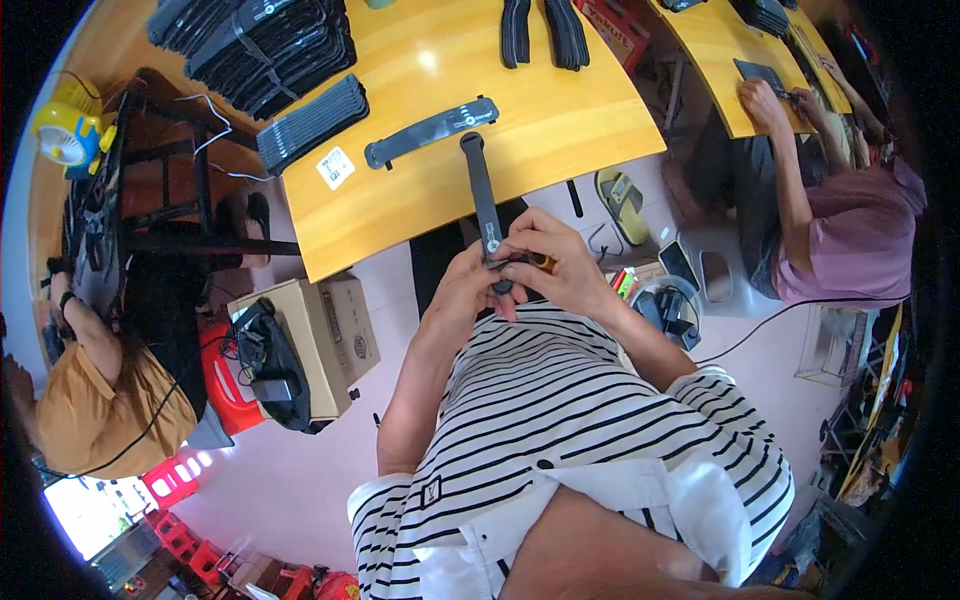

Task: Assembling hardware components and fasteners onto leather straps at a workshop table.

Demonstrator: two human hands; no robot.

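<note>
A long black strap [481, 190] with a rounded far end reaches from the near edge of the table to my fingers. My left hand [458, 295] is closed around its near end. Close against it, my right hand [562, 262] pinches a small tool with an orange handle [543, 263]; its tip is hidden among my fingers at the strap. Farther up the table lies a wider dark band [430, 132] with small tabs along its edges. Beside that band is a white label sheet [335, 168].
Stacked black straps [265, 60] and a flatter pile [313, 122] fill the table's left side. More black strips [565, 35] lie at the far edge. An open cardboard box [290, 350] stands lower left, a bin [668, 308] at right. Co-workers sit on both sides.
</note>
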